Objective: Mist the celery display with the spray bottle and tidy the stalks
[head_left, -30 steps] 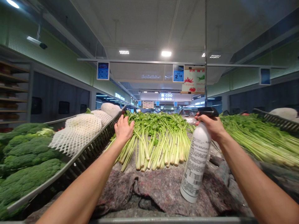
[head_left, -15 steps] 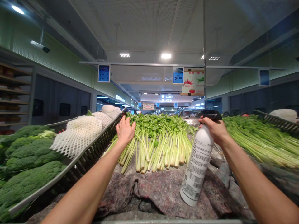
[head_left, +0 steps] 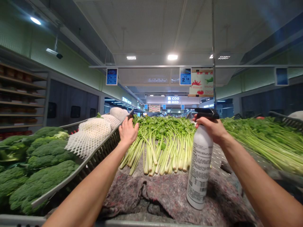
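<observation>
"Grey panelled ceiling (head_left: 146,34) over everything, isn't it?"

"Yes, and beneath it a long, thin metal rail (head_left: 146,66) carrying blue rectangular price cards (head_left: 185,76)."

"What's the surface?"

"Grey perforated metal counter (head_left: 216,159), its near part covered by a crumpled, mottled purple-grey felt cloth (head_left: 169,192). A black slatted plastic crate wall (head_left: 99,153) borders it at left, with dark green domed broccoli heads (head_left: 50,153) beyond."

"And the celery?"

"Pale-stalked, leafy green celery (head_left: 161,148) lies mid-counter behind the cloth, cut ends towards the person. More greenery shows at right; whether that's a reflection, I can't tell."

"Where's the bottle?"

"White cylindrical spray bottle (head_left: 199,167), nearly upright in front of the celery's right edge. Its base is over the cloth; touching or not, I can't say."

"And the hands?"

"The right hand (head_left: 210,126) is wrapped around the bottle's neck, under the black plastic trigger head (head_left: 208,113). The left hand (head_left: 128,130) has its fingers spread, at the celery's left edge beside the crate wall; contact is unclear."

"Which step, then?"

"I'd judge it a poised one: bottle gripped, no mist visible. Any next move calls for a firm neck grip, the nozzle kept clear of the left hand, and a light touch on those stalks."
</observation>
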`<state>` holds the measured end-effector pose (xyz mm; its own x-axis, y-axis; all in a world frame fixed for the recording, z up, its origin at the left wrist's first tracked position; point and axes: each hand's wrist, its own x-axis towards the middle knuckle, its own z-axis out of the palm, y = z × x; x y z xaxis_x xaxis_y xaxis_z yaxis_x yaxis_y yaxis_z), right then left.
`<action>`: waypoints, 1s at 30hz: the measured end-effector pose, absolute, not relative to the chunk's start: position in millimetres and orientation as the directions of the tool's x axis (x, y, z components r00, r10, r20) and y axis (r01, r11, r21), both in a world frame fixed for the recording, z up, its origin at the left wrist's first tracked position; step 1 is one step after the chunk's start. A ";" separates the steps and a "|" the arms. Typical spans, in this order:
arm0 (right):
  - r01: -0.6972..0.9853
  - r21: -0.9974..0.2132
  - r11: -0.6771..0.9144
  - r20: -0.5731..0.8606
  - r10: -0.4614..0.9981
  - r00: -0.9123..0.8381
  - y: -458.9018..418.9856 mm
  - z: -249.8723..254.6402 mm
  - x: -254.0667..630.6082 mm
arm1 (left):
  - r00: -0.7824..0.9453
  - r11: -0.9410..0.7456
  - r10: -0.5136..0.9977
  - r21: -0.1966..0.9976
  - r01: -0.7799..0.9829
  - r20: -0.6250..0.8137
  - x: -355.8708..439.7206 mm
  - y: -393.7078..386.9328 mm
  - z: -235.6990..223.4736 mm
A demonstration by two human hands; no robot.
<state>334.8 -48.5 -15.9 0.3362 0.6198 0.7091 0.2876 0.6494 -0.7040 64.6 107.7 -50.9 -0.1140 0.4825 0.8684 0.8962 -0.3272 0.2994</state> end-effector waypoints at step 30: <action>0.115 -0.778 0.618 0.594 0.783 -0.185 -22.3 -18.7 252.3 | -0.064 -0.314 0.474 0.237 0.919 0.878 65.4 104.7 -53.1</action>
